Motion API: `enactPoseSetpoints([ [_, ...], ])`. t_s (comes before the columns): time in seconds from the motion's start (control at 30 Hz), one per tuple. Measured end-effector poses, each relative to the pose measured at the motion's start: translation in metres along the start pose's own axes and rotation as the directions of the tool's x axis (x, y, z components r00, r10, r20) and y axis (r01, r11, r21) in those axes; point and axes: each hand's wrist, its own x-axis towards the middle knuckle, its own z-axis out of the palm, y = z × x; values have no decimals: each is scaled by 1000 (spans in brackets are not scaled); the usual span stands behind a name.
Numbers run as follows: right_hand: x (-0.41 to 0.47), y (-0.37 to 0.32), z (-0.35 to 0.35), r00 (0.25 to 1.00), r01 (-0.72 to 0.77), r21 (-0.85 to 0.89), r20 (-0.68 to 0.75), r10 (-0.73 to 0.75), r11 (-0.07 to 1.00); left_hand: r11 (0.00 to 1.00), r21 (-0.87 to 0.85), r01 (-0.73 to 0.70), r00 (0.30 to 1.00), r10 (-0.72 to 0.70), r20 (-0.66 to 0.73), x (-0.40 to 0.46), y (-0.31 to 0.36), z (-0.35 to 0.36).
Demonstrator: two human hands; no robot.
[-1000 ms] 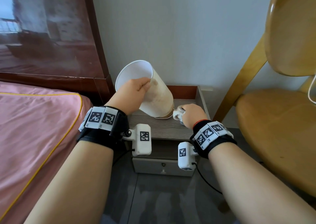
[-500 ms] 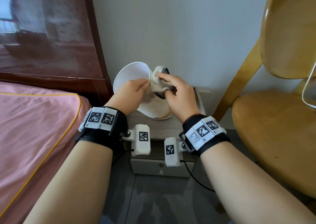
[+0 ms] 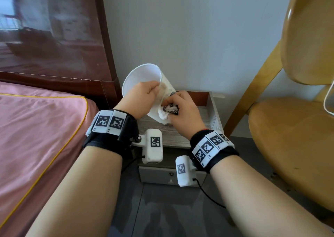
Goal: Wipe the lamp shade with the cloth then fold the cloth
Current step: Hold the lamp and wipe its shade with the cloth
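Lamp shade (image 3: pixel 144 77), white, tapered, tilted over the nightstand surface (image 3: pixel 173 137); wiped with a cloth (image 3: pixel 167 111).

The shade's rim is gripped by the left hand (image 3: pixel 142 97), its open mouth turned toward the headboard (image 3: pixel 54 38). A bunched off-white cloth with a dark woven edge is clenched in the right hand (image 3: pixel 182 110) and pressed against the shade's outer wall, which is smudged brown. Black-and-white square code tags are carried on both wristbands; their small print cannot be read. The surface is grey wood grain.
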Motion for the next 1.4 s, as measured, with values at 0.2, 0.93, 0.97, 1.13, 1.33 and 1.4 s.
enactPoseSetpoints([
  [0.2,-8,41,-11,909,-251,-345,236,343,904,999,29,-19,999,18,32,-1,5,5],
  [0.93,12,-13,-21,997,-25,37,-66,28,999,998,-4,-63,997,63,48,0,2,6],
  [0.97,12,-10,-20,997,-31,36,-67,33,999,998,-4,-61,997,61,47,0,1,5],
  [1.13,3,11,-11,983,-185,65,-3,185,981,998,25,-54,998,53,33,1,0,6],
  [1.33,-4,38,-15,924,-248,-427,166,345,870,998,31,-46,998,45,44,-2,3,7],
  [1.4,5,41,-17,808,-318,-519,290,514,793,999,30,-39,998,37,55,-3,4,4],
])
